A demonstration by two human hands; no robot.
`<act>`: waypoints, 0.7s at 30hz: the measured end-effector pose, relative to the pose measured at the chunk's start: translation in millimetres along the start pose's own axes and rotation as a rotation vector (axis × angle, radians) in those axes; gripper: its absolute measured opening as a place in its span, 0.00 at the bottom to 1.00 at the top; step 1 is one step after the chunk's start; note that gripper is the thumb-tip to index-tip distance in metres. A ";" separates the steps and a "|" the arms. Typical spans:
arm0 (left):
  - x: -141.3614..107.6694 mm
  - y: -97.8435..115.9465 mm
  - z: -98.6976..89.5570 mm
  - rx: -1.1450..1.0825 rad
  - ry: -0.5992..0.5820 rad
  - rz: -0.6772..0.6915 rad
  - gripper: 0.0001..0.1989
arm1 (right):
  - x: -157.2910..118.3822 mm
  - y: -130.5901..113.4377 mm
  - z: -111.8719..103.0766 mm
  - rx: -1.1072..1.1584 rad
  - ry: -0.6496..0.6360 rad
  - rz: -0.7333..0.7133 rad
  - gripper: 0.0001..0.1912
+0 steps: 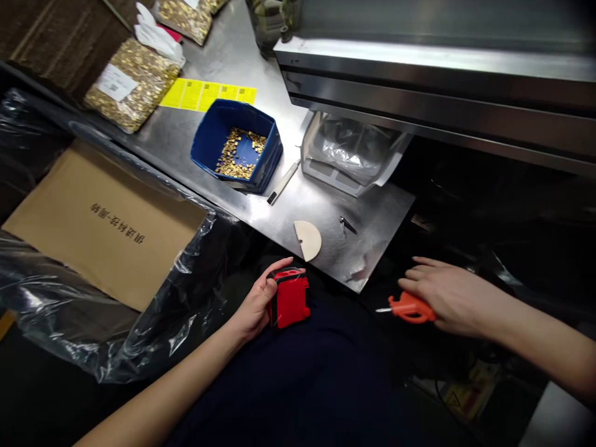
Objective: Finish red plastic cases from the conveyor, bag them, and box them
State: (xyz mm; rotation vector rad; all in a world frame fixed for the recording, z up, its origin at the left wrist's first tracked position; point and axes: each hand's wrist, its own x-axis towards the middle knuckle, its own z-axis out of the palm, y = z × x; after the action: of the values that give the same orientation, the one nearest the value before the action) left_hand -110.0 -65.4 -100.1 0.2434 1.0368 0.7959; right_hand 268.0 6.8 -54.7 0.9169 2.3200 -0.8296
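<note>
My left hand (256,305) grips a red, box-shaped plastic part (291,303) with black edging, thumb on its near corner. It is held above my lap, just off the metal table's front edge. To the right, my right hand (435,292) is closed around an orange air blow gun (411,308), whose short metal nozzle points left toward the red part. A gap separates the nozzle from the part. The blow gun's grip is partly hidden by the fingers. A cream half-round disc (311,241) lies on the table just beyond my left hand.
On the metal table (186,152) stands a blue bin (205,139) with small brass pieces. A pen-like tool (283,183), nail clippers (347,225) and a grey bin (335,177) are nearby. Bags of brass parts (144,87) lie behind. At left is a plastic-lined box with cardboard (102,223).
</note>
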 end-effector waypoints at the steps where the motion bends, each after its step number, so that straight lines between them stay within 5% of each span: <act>1: -0.1 -0.8 0.2 0.027 -0.018 0.007 0.41 | 3.2 -24.6 -9.7 0.025 -0.023 0.006 0.13; 4: -1.0 -2.9 -0.4 0.092 -0.065 0.009 0.41 | 23.2 -86.6 -34.0 0.055 -0.145 0.120 0.07; 7: -3.2 -4.3 -1.3 0.113 -0.075 -0.004 0.42 | 45.0 -120.0 -46.6 0.051 -0.193 0.160 0.04; 21: -5.4 0.4 -18.6 0.086 -0.208 -0.103 0.34 | 60.9 -132.0 -58.3 0.086 -0.171 0.258 0.04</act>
State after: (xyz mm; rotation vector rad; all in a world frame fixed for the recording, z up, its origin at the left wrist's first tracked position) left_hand -127.3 -72.1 -105.8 0.3366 0.8810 0.6196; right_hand 119.2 -4.6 -7.5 1.1080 1.9828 -0.8669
